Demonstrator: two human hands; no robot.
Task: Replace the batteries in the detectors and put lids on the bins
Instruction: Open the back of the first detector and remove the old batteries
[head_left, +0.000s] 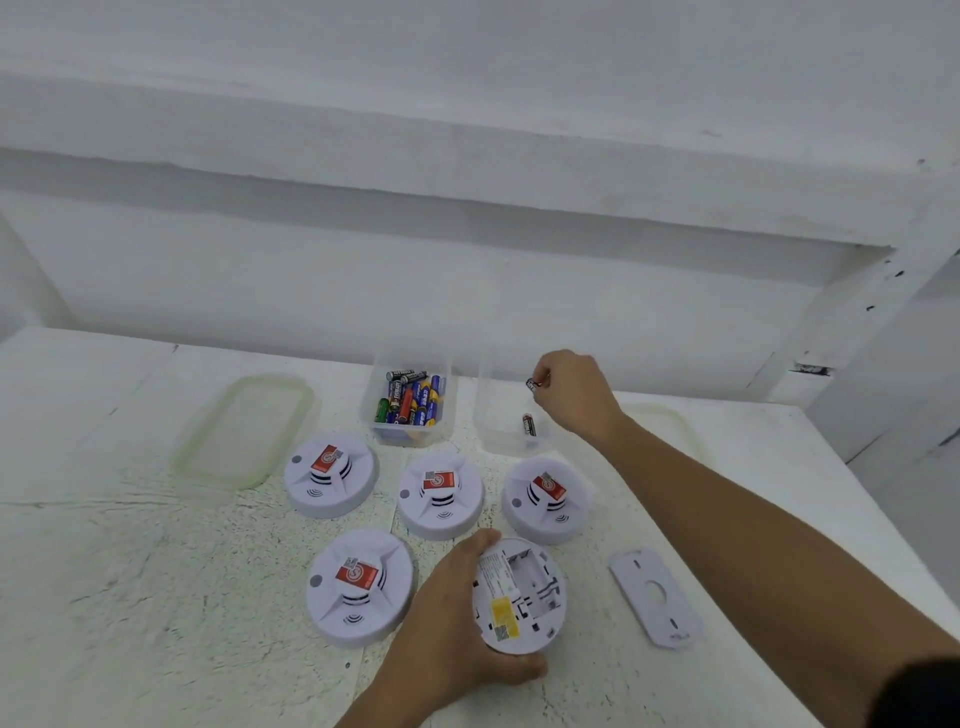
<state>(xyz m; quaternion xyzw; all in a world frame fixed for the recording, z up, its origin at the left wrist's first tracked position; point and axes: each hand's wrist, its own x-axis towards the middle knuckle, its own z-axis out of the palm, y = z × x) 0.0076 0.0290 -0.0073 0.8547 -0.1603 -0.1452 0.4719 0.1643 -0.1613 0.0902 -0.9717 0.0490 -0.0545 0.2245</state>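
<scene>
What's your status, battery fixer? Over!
Left grip holds open detector, battery bay empty. Right grip pinches battery over right bin. Both lids off. Nothing blocking.

No legible txt, red labels (325, 459) on detectors (332, 499) blurred, print on batteries (410, 397) too small

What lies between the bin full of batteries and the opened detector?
In the head view, a closed detector lies between the battery bin and the opened detector in the left hand.
</scene>
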